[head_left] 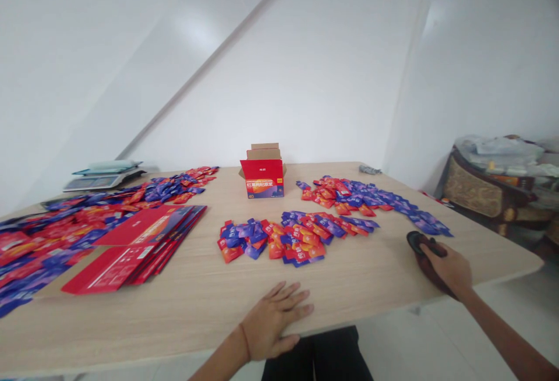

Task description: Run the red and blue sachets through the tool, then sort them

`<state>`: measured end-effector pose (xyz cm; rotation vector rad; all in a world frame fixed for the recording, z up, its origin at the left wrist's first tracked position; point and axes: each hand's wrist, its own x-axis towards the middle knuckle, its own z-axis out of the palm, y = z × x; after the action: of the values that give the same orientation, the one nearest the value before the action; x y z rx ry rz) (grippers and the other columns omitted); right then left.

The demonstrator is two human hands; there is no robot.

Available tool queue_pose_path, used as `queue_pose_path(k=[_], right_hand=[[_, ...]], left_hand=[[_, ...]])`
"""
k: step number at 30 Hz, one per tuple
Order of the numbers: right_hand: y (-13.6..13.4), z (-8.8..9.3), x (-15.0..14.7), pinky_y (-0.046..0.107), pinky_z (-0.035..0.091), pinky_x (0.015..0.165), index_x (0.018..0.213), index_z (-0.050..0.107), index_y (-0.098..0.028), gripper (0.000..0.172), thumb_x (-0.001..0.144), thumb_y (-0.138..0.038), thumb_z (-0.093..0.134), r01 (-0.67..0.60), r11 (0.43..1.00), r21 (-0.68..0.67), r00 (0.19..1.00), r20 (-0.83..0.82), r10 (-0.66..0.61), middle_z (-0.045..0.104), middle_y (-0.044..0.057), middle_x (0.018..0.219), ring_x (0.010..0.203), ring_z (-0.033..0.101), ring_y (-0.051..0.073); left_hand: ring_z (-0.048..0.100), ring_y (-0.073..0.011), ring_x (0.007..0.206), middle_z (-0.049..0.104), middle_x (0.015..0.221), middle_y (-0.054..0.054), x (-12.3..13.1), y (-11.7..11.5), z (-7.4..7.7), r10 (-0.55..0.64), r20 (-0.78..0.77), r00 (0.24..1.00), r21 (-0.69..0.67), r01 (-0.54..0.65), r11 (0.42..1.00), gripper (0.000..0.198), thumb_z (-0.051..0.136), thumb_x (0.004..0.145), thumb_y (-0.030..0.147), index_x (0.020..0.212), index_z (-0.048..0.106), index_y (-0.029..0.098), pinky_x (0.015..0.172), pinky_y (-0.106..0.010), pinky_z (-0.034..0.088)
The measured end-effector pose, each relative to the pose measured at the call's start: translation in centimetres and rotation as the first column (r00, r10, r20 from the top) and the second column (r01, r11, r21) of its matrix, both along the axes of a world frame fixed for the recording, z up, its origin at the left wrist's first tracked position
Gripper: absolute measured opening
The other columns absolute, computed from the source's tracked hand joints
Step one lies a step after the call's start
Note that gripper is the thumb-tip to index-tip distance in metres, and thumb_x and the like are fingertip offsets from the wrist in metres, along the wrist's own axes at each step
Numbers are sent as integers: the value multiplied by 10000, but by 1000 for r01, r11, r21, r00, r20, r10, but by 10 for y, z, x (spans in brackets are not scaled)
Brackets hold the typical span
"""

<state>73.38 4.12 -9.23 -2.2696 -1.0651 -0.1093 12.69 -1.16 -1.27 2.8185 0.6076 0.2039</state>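
Note:
My left hand [277,320] lies palm down at the front edge of the table, fingers spread, with nothing in it. Just beyond it is a pile of red and purple sachets [301,238], which it does not touch. At the right edge, my right hand [452,270] is closed around a dark tool [421,258] with a rounded black end; its kind is unclear. Left of the middle sachets lies a stack of flattened red cartons [131,253]. Farther back stands a red box [262,180], upright with its top flaps raised.
Many more sachets [100,218] cover the table's left side, and another spread [358,194] runs along the right. A scale [102,178] sits at the back left. A small grey item [369,169] lies at the back right. Beyond the table is a loaded armchair [476,186].

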Motion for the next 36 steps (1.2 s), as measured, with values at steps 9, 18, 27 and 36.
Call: queue_pose_path(k=[9,18,27,36], right_hand=[[-2,4,-5,399,501,706,1196,728,-197,627,838,-664,512,10,1000,22,1000,22,-10,762,167,984,910,713,371],[-1,1,-4,422,504,777,1192,732,-187,637,843,-668,504,-2,1000,25,1000,0,2,755,183,1025,966,700,383],[-1,3,-5,417,495,790,1187,717,-198,648,850,-696,475,7,1000,-17,1000,-19,-7,746,181,1091,1000,687,377],[-2,4,-7,409,486,777,1212,702,-195,661,851,-700,478,15,1000,-3,1000,-21,-15,744,177,1094,1003,686,380]], left_hand=[[225,-325,1526,251,1659,1,0,0,0,5,9,1000,13,-6,1000,674,506,981,508,1594,254,389,1240,-555,195],[221,-321,1527,255,1657,-2,1,-2,4,2,4,1000,19,-2,1000,665,504,986,498,1594,258,388,1236,-553,207],[202,-315,1533,236,1661,6,1,-1,4,8,-23,1000,0,-8,1000,655,501,993,494,1593,258,390,1239,-560,192],[190,-309,1538,230,1664,20,2,-1,4,16,-25,1000,-5,-17,1000,656,503,991,495,1591,257,397,1246,-552,175]])
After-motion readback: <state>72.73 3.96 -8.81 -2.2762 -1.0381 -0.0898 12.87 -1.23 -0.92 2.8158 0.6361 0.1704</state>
